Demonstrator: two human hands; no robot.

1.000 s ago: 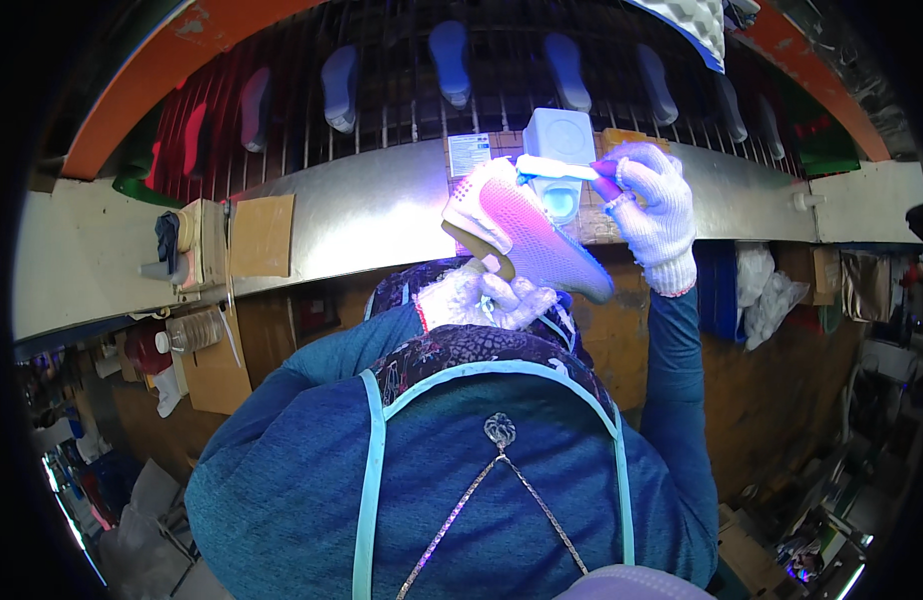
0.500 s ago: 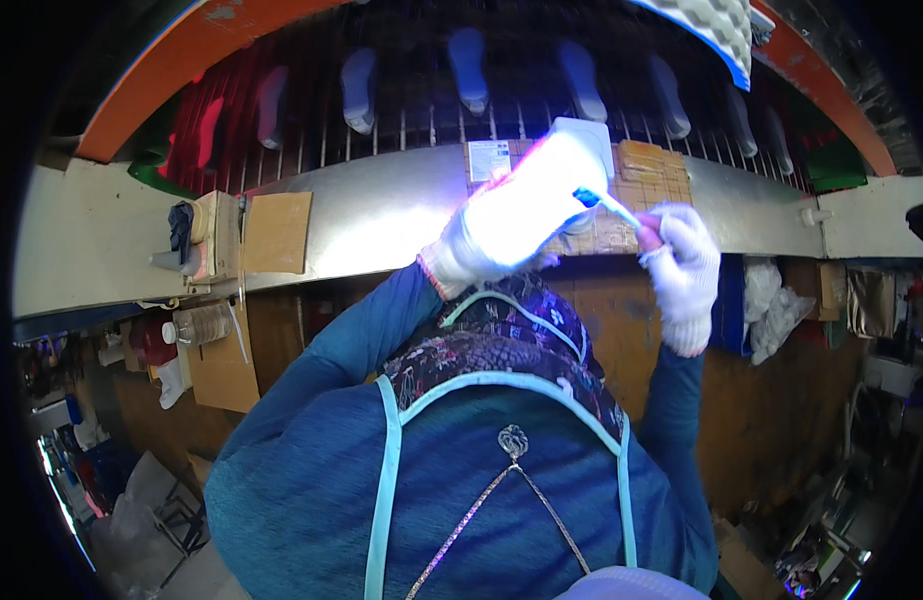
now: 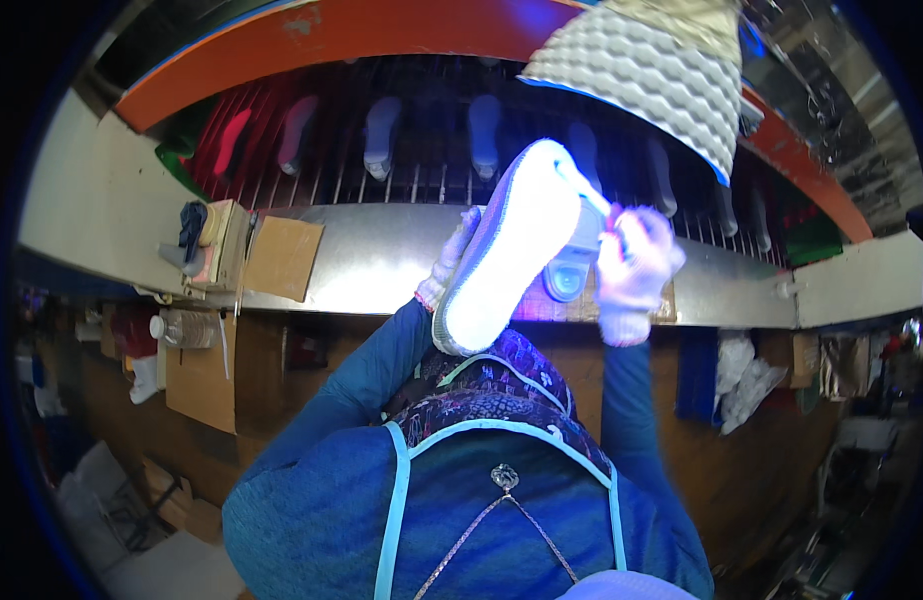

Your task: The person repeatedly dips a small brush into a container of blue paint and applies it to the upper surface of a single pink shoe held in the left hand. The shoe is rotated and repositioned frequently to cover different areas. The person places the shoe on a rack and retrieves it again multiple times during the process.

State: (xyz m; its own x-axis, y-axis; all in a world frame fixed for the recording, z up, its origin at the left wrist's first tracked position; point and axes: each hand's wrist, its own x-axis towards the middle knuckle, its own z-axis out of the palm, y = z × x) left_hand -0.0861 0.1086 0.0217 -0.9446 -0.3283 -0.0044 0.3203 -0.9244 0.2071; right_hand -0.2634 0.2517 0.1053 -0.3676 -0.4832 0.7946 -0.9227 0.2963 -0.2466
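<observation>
Shifted since the earlier frame: the shoe (image 3: 504, 262), far end now swung toward the rack (image 3: 416, 188), and the brush (image 3: 589, 193), now up by that end of the sole (image 3: 517, 240). In the left hand (image 3: 450, 262), grip partly hidden behind the sole: the shoe, aloft over the near edge of the worktop (image 3: 357, 245); in the right hand (image 3: 634, 258), pinched narrowly by one end: the brush. Best to keep the shoe steady, draw the tip along the rim in light, even strokes, tilting off the glare to spot gaps.
</observation>
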